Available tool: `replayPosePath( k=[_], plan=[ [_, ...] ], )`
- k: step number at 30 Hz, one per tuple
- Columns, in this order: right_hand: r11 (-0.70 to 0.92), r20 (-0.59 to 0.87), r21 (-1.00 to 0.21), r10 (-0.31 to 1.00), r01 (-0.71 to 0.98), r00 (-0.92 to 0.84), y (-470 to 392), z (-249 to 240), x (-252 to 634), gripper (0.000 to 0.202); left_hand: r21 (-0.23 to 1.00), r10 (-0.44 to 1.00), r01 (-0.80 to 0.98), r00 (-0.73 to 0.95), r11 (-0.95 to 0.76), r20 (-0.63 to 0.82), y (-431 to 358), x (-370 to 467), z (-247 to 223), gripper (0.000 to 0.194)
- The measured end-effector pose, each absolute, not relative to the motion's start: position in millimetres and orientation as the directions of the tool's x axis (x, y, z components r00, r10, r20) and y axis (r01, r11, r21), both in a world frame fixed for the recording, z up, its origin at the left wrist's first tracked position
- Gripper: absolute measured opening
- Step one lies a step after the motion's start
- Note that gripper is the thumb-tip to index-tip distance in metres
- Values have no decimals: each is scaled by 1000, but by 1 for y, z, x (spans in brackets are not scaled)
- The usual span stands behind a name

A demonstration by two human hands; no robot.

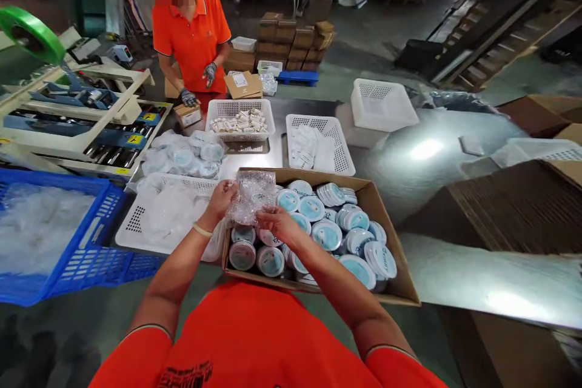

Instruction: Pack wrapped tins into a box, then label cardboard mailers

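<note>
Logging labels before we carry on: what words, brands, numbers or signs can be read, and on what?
No text reads for certain.
Round packs: dark lettering, too blurred.
Bubble wrap: none made out.
Wearer's shirt: dark print, too blurred.
Co-worker's small box: label too small.
Yellow sticker on the machine: dark mark, too small.
White packets: print too small.

The pouch (251,197) between my fingers (230,188) looks like clear plastic bubble wrap, crinkled, bumpy and glossy, over a box (396,245) of matt cardboard whose round packs (327,235) have smooth, slightly shiny faces. The surface (436,194) beside it looks like smooth metal, gleaming under glare. My shirt (273,339) is matt cloth, and the blue crate (75,276) looks like hard, smooth plastic.
</note>
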State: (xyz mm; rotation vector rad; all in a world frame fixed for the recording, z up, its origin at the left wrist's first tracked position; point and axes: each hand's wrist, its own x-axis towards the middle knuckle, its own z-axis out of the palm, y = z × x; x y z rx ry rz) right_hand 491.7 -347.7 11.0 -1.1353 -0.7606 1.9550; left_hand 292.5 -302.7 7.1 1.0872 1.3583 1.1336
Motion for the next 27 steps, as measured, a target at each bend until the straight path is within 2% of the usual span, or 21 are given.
replayPosePath(
  k=[1, 3, 4, 5, 7, 8, 10, 12, 13, 15, 16, 17, 18, 19, 21, 23, 25, 27],
  plan=[
    [-530, -458, -793, 844, -299, -280, -350, 6, 495, 41, 990, 983, 105, -167, 89, -71, -312, 297, 7, 35],
    [-476, -434, -848, 876, -231, -210, -356, -3, 500, 45, 941, 953, 322, -238, -107, 189, -337, 304, 11, 35],
    [-452, -419, -873, 887, -182, -195, -360, -7, 501, 48, 875, 940, 429, -144, -223, 310, -351, 307, 14, 32],
    [-437, -411, -890, 892, -129, -187, -363, -11, 502, 50, 797, 931, 509, 24, -324, 364, -363, 309, 16, 29],
    [-437, -424, -899, 886, -29, -187, -368, -16, 503, 54, 661, 915, 633, 291, -403, 279, -382, 313, 18, 22],
    [-444, -439, -896, 878, 21, -193, -369, -17, 505, 55, 607, 918, 694, 346, -388, 193, -388, 316, 18, 21],
    [-430, -467, -881, 854, 197, -227, -364, -15, 516, 56, 536, 940, 782, 334, -316, 67, -392, 320, 15, 25],
    [-298, -422, -832, 888, 469, -185, -350, -9, 535, 55, 517, 951, 811, 310, -275, 20, -392, 324, 12, 27],
    [-191, -344, -765, 929, 615, -140, -340, -5, 546, 49, 507, 950, 818, 314, -272, 3, -392, 326, 11, 28],
    [39, -129, -533, 983, 845, -127, -318, 1, 564, 30, 461, 939, 845, 338, -271, -66, -393, 332, 9, 35],
    [141, -59, -402, 982, 905, -179, -309, 3, 570, 37, 432, 926, 858, 359, -279, -115, -394, 334, 9, 37],
    [232, -49, -291, 965, 928, -256, -300, 4, 575, 53, 408, 910, 865, 383, -292, -161, -396, 337, 10, 37],
    [306, -83, -215, 941, 927, -330, -294, 5, 577, 63, 397, 891, 865, 407, -307, -198, -398, 340, 10, 35],
    [355, -127, -171, 917, 919, -378, -288, 5, 580, 62, 403, 873, 857, 433, -321, -225, -400, 342, 10, 32],
    [381, -185, -146, 896, 913, -403, -279, 4, 587, 40, 470, 834, 813, 494, -343, -246, -402, 345, 11, 28],
    [330, -166, -159, 920, 931, -354, -270, 2, 601, 22, 559, 799, 755, 547, -343, -249, -404, 347, 12, 22],
    [195, -140, -239, 963, 951, -233, -259, -4, 620, 25, 620, 789, 722, 557, -307, -258, -405, 350, 14, 21],
    [47, -156, -398, 981, 916, -118, -252, -15, 636, 28, 630, 815, 736, 511, -250, -274, -405, 354, 17, 29]
  ],
)
